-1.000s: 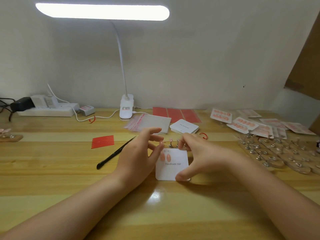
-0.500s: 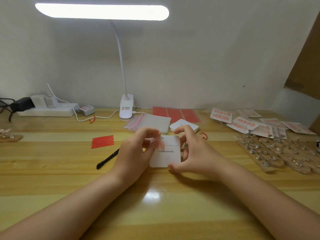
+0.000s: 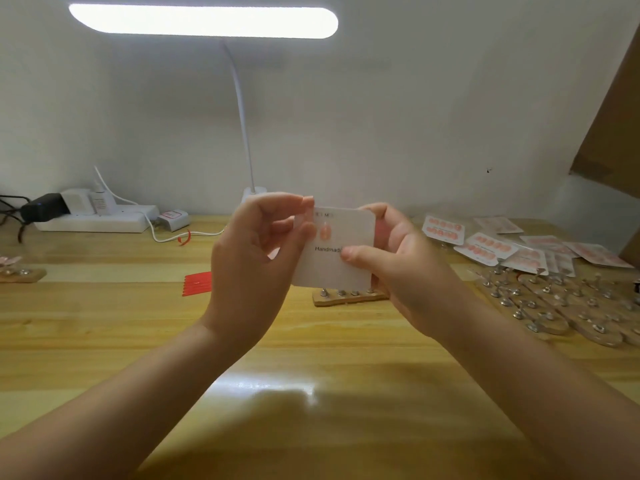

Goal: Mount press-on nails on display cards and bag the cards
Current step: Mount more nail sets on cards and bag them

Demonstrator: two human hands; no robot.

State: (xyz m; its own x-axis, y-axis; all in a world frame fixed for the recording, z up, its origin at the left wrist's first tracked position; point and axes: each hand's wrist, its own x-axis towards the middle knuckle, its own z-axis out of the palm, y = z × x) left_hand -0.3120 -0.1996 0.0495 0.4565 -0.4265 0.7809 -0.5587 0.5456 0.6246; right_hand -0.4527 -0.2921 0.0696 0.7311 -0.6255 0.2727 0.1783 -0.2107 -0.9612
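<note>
Hands raised above the wooden table [image 3: 104, 327], we are holding a white display card [image 3: 337, 268] upright between them, facing us. Our left hand [image 3: 252, 258] is curling its fingers around the card's left edge, with the thumb lying on the front near the top left corner. Our right hand [image 3: 405, 265] is gripping the right edge, its thumb pressing across the printed word on the front and its fingers wrapping behind. One pink press-on nail [image 3: 324, 232] is sitting on the card just above the print, close beside our left thumb.

Just below the card, a small wooden nail stand [image 3: 349, 296] with metal pegs is lying on the table. More wooden stands [image 3: 561, 306] are spreading out to the right, and beyond them finished cards [image 3: 488, 245] with pink nails are lying in a loose pile. Red strips [image 3: 197, 284] are resting left of our left wrist. A white desk lamp [image 3: 204, 22] is glowing overhead, and a white power strip [image 3: 93, 221] is sitting against the wall at the far left.
</note>
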